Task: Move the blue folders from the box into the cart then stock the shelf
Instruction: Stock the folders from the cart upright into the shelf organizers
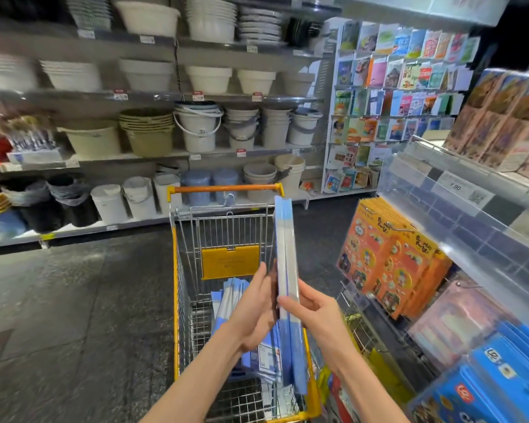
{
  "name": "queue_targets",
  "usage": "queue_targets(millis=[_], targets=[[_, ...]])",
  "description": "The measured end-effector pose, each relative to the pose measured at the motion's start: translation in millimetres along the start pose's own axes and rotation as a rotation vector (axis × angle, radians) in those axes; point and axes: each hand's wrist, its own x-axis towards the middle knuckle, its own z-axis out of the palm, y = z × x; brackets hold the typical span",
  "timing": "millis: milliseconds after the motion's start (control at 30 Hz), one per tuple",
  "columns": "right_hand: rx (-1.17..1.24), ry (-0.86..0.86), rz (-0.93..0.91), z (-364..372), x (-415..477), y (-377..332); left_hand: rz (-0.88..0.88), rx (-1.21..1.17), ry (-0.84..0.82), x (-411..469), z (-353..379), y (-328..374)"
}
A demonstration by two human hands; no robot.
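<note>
Head view: both hands hold a stack [286, 254] of blue folders on edge, upright, above the cart's [175, 270] right side. The left hand [254, 309] lies flat against the stack's left face, fingers straight and pointing up; its thumb is hidden. The right hand [316, 314] grips from the other side, fingertips curled over the near edge. More folders [231, 303] lie leaning in the cart's basket, under the left wrist. No box is in view, so whether any remain in it cannot be told. To the right stands the shelf [458, 190], with a clear front guard and price tags, orange packs [388, 257] hanging below it and blue packs [501, 377] lower still, near the right forearm. My reading is that the loading step is largely done, since the cart already carries folders, and the work has reached stocking: this stack looks lifted out of the cart and due for the display at right. The folders in the basket are left to shelve.
</note>
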Motion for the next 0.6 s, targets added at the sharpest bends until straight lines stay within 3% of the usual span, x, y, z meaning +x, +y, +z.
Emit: queue_targets(millis=[167, 333, 433, 600], targets=[[-0.202, 0.074, -0.062, 19.6, 10.0, -8.9, -0.015, -0.097, -0.075, 0.2, -13.9, 11.7], [-0.459, 0.195, -0.160, 18.5, 24.1, -29.9, -0.019, -0.001, -0.211, 5.6, -26.0, 35.6], [-0.297, 0.260, -0.149, 10.3, 28.8, -46.5, -0.006, 0.187, -0.085, 18.7, -28.7, 58.9], [0.039, 0.421, -0.078, -7.0, 29.7, -69.4, 0.231, 0.349, 0.257, 54.1, -33.9, 69.3]])
